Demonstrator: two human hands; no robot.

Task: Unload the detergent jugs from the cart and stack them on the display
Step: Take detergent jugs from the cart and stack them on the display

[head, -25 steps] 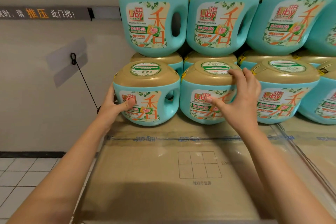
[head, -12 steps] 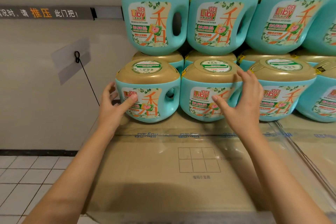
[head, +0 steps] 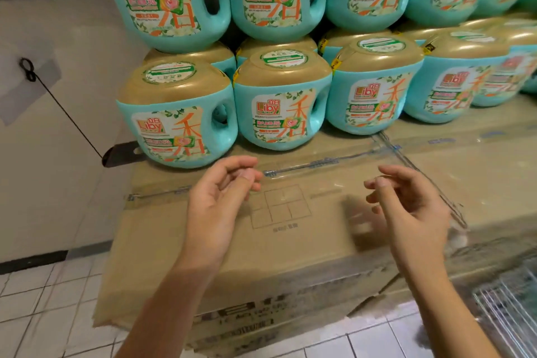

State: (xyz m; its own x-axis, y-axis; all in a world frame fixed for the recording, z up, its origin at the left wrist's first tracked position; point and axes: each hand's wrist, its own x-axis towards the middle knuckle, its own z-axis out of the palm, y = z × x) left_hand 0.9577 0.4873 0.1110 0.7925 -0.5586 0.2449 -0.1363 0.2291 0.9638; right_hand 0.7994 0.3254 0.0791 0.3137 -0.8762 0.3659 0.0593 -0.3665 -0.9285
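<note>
Cardboard boxes [head: 290,244] are serving as the base, with jugs [head: 280,107] sitting two tiers high along the back. We are holding our left hand [head: 220,197] and right hand [head: 409,206] loosely curled and empty near them; bare box top is lying in front, so we are judging the stacking unfinished.

— Colours, front-left jug [head: 177,125]?
— I read: teal body, gold cap [head: 174,90], cream label [head: 165,131] with orange character and green leaves.
— Carton [head: 290,256]?
— Brown, dark printed grid. Floor tiles [head: 43,314] white, dark grout.
</note>
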